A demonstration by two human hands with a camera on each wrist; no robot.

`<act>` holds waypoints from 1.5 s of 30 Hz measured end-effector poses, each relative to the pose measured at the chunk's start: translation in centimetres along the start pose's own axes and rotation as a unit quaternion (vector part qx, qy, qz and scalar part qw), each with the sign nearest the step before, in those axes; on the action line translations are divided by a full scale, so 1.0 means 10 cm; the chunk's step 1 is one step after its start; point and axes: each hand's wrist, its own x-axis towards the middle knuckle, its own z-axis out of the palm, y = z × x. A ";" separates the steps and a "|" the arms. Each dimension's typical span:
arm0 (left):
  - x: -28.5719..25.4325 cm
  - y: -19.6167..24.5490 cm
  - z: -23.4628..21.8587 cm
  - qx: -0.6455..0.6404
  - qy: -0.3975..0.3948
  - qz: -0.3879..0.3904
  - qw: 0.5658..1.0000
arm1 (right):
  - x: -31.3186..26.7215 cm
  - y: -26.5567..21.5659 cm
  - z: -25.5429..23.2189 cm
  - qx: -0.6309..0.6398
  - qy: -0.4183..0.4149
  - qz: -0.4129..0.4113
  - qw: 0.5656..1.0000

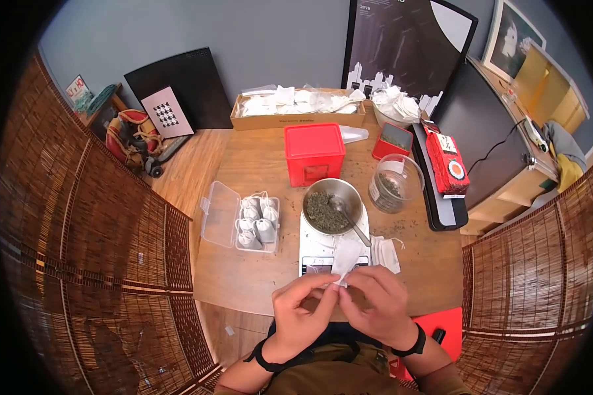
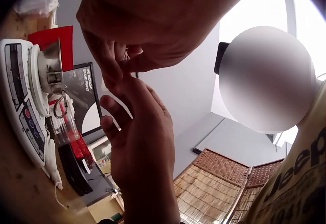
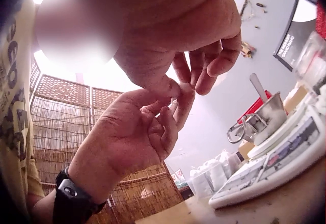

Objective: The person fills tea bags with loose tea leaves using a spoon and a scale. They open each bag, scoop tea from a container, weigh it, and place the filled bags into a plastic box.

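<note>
In the head view both hands meet at the table's near edge over a small white cloth bag (image 1: 346,255). My left hand (image 1: 302,311) and my right hand (image 1: 381,308) pinch its near end between thumbs and fingertips, side by side. The rest of the bag extends away over the front of a white kitchen scale (image 1: 303,247). A metal bowl (image 1: 358,195) of dried green leaves (image 1: 326,212) sits on the scale, a spoon (image 1: 357,228) leaning in it. Both wrist views show the fingertips close together; the bag is mostly hidden there.
More white drawstring bags (image 1: 387,255) lie right of the scale. Filled bags (image 1: 258,220) stand in a clear plastic box (image 1: 275,245) at left. Behind are a red tin (image 1: 314,155), a clear jar (image 1: 412,187) and a cardboard box (image 1: 296,121) of white bags.
</note>
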 end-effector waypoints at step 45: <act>0.65 -0.26 -0.27 -0.265 0.203 -0.070 0.940 | 0.60 0.80 -0.07 0.128 -0.073 0.157 0.977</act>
